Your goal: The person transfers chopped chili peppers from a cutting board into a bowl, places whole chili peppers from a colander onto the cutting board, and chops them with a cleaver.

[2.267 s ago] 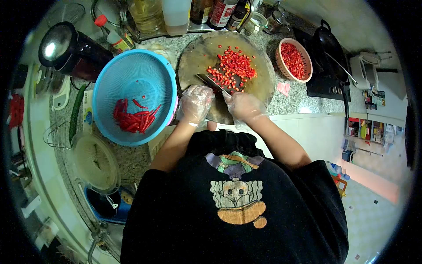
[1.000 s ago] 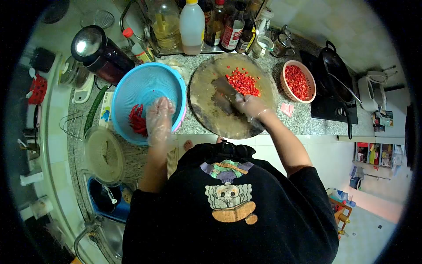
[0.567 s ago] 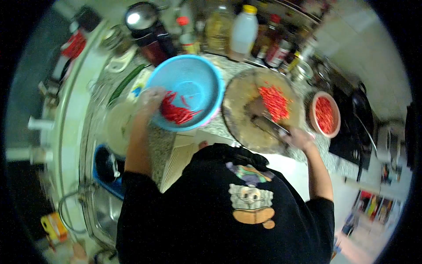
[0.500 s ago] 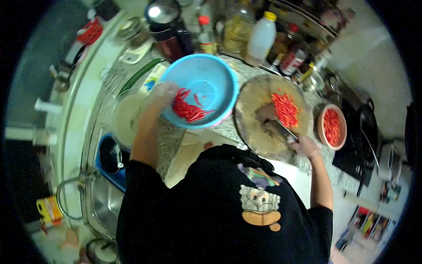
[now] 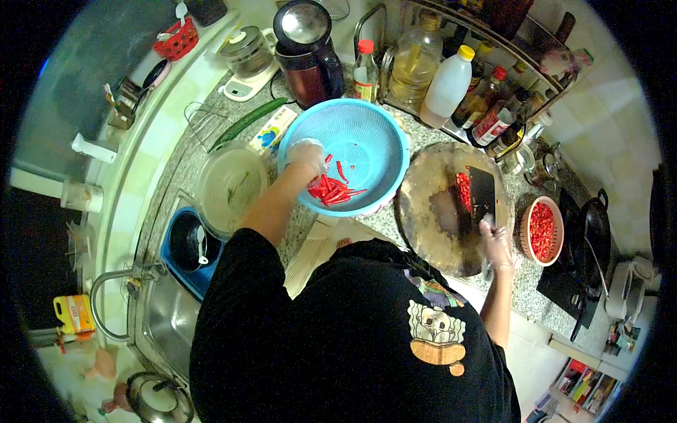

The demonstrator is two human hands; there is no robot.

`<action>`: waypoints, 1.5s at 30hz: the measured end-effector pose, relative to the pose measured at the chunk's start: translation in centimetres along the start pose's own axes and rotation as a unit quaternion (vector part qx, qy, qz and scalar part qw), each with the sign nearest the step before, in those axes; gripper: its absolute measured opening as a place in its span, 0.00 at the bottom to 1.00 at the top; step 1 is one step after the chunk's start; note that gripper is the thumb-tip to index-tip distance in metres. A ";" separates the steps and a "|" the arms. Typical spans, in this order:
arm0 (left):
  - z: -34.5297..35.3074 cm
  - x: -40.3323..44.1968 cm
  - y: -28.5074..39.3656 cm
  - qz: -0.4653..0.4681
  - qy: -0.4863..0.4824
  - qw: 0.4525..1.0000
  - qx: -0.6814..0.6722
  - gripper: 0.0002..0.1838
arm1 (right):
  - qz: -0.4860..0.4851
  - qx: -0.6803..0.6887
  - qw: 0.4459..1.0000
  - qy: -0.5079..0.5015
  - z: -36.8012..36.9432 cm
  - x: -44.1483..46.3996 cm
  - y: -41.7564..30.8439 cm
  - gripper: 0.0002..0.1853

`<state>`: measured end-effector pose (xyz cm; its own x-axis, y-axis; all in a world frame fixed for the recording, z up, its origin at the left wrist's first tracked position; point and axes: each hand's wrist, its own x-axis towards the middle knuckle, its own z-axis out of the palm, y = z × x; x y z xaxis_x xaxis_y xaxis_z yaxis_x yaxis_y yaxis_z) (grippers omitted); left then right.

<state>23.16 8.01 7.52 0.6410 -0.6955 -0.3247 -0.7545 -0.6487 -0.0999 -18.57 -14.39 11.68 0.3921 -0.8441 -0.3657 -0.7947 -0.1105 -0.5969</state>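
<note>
My left hand (image 5: 306, 156), in a clear plastic glove, reaches over the rim into a light-blue colander (image 5: 370, 141). Its fingers curl down against sliced red chillies (image 5: 337, 192) lying at the near side; the fingertips are partly hidden. My right hand (image 5: 496, 245), gloved too, grips the handle of a cleaver (image 5: 482, 194). The dark blade lies over the right part of a round wooden chopping block (image 5: 434, 190). Chopped red chilli (image 5: 463, 190) shows along the blade's left edge, and the blade covers the rest of that spot.
A pink basket (image 5: 525, 243) of chopped chilli stands right of the block, beside a wok (image 5: 596, 229). Bottles (image 5: 446, 88) line the back. A lidded tub (image 5: 233, 187), a cucumber (image 5: 250, 121) and a sink (image 5: 169, 317) are on the left.
My left hand has moved from the colander's rim inward to the chillies. The cleaver has swung from left of the chopped chilli to lie over it. The camera view has shifted.
</note>
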 end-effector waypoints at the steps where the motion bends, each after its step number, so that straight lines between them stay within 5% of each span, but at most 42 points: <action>1: 0.6 0.5 -0.1 -0.008 0.016 1.000 -0.009 0.18 | 0.008 0.082 0.997 0.007 1.1 -0.8 0.4 0.25; 5: 4.5 3.1 -0.7 -0.006 0.058 0.998 -0.024 0.14 | -0.046 -0.014 0.998 0.045 4.6 0.6 5.2 0.22; 9: 2.8 2.5 -0.7 0.032 0.042 0.996 -0.077 0.13 | 0.017 0.070 0.997 0.033 5.4 0.1 6.9 0.21; 12: 2.6 2.7 -1.2 0.070 0.163 0.947 -0.266 0.12 | 0.053 0.133 0.990 0.014 4.5 -0.9 6.1 0.20; 15: 1.5 2.0 -1.5 0.114 0.123 0.928 -0.333 0.13 | 0.044 0.145 0.988 0.041 4.0 -2.7 4.3 0.18; 17: 4.0 3.8 -2.7 0.294 0.090 0.929 -0.206 0.13 | 0.041 0.098 0.993 0.058 4.6 -2.0 5.5 0.19; 19: 3.9 3.4 -2.6 0.372 0.042 0.917 -0.138 0.13 | 0.058 0.096 0.993 0.022 4.4 -2.3 4.6 0.19; 22: 2.7 0.4 -1.0 0.329 -0.049 0.937 -0.106 0.14 | 0.034 0.024 0.998 0.050 4.4 -3.2 2.7 0.19; 27: 0.6 -1.0 0.7 0.329 -0.055 0.942 -0.019 0.16 | 0.001 0.092 0.994 0.066 5.3 -2.8 4.0 0.23; 37: 2.6 -0.3 2.4 0.396 -0.012 0.913 0.095 0.11 | 0.106 0.025 0.994 0.008 5.1 -2.7 4.5 0.27; 38: 1.7 -0.8 2.6 0.363 -0.073 0.925 0.090 0.11 | 0.099 0.016 0.995 0.008 5.0 -2.8 5.3 0.26; 41: 5.5 2.7 -1.2 0.472 0.033 0.848 -0.241 0.25 | 0.080 0.029 0.996 0.015 4.6 -3.1 5.9 0.27; 43: 3.3 3.2 -0.9 0.442 0.126 0.855 -0.240 0.18 | 0.088 0.013 0.996 0.021 4.4 -3.4 5.9 0.26; 45: -0.8 2.6 1.2 0.298 0.056 0.899 -0.316 0.14 | 0.063 -0.005 0.998 0.027 3.2 -4.6 4.5 0.25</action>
<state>24.04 5.24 7.29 0.1866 -0.9815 -0.0438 -0.7604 -0.1725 0.6262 -22.44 -9.33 8.37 0.2626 -0.8790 -0.3979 -0.8412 -0.0066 -0.5406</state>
